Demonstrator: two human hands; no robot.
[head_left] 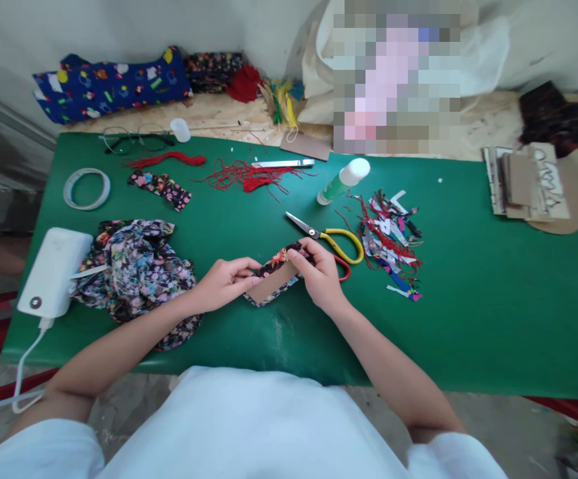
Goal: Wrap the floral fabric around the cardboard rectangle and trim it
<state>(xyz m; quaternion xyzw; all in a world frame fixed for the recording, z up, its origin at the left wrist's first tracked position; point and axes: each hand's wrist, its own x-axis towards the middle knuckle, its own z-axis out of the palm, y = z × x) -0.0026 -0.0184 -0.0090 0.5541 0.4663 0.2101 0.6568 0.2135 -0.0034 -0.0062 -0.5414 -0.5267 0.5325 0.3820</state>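
Observation:
Between my two hands is a strip of dark floral fabric [272,263] with a bare brown piece of cardboard [270,285] lying against it. My left hand [225,283] pinches the left end, fingers closed on the fabric edge. At the upper right end, my right hand [321,271] grips the fabric, its thumb pressed on the folded edge. Scissors [326,234] with yellow and red handles lie just beyond my right hand, partly hidden by it. A glue stick [343,181] with a white cap stands behind them.
Fabric scraps [391,239] are heaped right of the scissors. Bunched floral cloth [144,273] and a white power bank [55,273] lie left. Red threads [253,176], a tape roll [87,188], eyeglasses [136,141] and a floral piece [159,189] lie farther back; cardboard shapes [528,186] are stacked right.

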